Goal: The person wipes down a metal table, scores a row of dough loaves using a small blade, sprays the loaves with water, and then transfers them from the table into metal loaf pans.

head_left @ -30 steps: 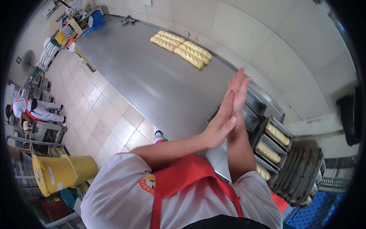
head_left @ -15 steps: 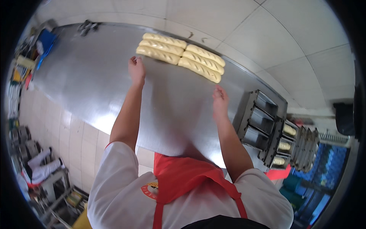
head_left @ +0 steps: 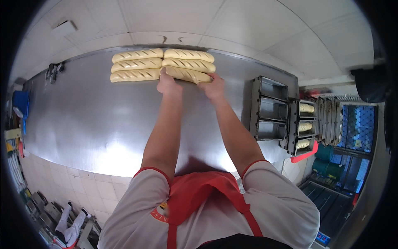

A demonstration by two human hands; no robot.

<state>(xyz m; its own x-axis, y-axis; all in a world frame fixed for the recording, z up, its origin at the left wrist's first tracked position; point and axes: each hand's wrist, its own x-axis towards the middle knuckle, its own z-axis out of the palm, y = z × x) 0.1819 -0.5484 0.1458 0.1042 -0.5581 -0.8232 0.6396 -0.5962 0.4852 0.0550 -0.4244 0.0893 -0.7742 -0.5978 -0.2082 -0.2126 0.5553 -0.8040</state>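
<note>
Six long slashed dough loaves (head_left: 134, 75) lie in two groups at the back of the steel table (head_left: 95, 118). My left hand (head_left: 168, 83) grips the left end of the front loaf (head_left: 185, 74) in the right group, its fingers partly hidden by the dough. My right hand (head_left: 212, 87) has its fingers curled round that loaf's right end. The other loaves in that group lie just behind it.
Empty linked tins (head_left: 272, 108) stand at the right, beside tins with dough (head_left: 306, 127) and stacked tins (head_left: 327, 120). Dark metal pieces (head_left: 54, 72) lie at the back left, a blue object (head_left: 20, 108) at the left edge. A co-worker's legs (head_left: 72, 226) show at lower left.
My hands, pressed together earlier, separated and reached forward; both now grip the front right loaf at its ends. The view has swung round to face the table and loaves.
</note>
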